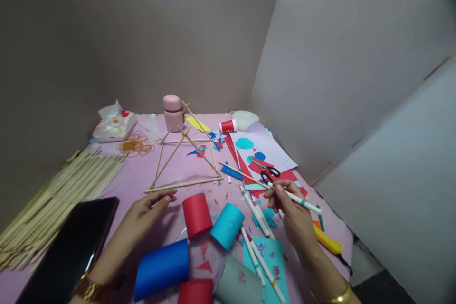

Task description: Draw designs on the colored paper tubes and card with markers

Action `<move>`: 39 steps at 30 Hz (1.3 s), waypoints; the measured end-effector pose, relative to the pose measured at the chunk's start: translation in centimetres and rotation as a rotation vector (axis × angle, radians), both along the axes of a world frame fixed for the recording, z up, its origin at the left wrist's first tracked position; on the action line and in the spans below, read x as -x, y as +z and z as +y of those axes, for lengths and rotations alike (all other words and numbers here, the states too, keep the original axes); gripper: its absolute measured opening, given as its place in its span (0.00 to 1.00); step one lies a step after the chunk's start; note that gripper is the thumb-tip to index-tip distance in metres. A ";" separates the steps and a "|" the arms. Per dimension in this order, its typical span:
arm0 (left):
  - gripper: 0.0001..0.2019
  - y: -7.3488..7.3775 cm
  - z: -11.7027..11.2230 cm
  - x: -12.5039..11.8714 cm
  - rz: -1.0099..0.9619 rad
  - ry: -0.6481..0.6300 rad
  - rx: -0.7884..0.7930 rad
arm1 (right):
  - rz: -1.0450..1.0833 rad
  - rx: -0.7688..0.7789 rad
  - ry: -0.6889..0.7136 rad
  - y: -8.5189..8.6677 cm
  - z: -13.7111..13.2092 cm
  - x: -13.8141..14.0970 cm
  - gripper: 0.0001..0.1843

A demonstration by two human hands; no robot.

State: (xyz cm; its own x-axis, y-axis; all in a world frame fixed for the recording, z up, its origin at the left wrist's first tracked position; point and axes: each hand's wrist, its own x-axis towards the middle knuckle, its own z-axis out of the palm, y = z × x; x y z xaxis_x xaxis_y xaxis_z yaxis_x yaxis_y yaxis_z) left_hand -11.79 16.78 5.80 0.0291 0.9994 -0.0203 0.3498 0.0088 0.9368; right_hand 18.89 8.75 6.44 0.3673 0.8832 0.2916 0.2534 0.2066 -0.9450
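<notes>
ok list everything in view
stick frame: one, tan, centre
sticks: many, tan, mostly left
cylinders: five, red, blue, turquoise, grey, front
markers: several, mostly white, right
scissors: one, black, right
tool: one, yellow, right
paper pieces: many, multicoloured, right
phone: one, black, left
rubber bands: many, yellowish, left
tissue pack: one, white, left
flask: one, pink, back
cup: one, red, back
bowl: one, white, back
table: one, pink, beneath
left hand: one, near stick frame
right hand: one, holding marker
</notes>
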 end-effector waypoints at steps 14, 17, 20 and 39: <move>0.24 -1.1 -0.2 -0.1 -0.029 0.062 0.056 | -1.022 0.052 0.218 -6.2 -2.7 -5.8 0.20; 0.23 -0.8 -0.4 -0.3 -0.018 0.049 0.033 | -1.126 0.045 0.214 -6.8 -2.7 -6.0 0.20; 0.22 -0.4 -0.6 -0.4 -0.018 0.038 0.014 | -1.200 0.043 0.214 -7.2 -2.7 -6.3 0.20; 0.25 -0.8 -0.9 -0.1 -0.034 -0.007 0.058 | -1.340 0.010 0.220 -7.0 -2.7 -7.1 0.22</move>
State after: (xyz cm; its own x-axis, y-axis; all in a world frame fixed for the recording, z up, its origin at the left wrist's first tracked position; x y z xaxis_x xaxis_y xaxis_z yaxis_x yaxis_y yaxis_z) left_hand -11.71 15.91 4.97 0.0376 0.9963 -0.0769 0.3183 0.0610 0.9460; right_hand 25.95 6.05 -0.59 -0.3386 0.8906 0.3037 0.9344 0.3562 -0.0029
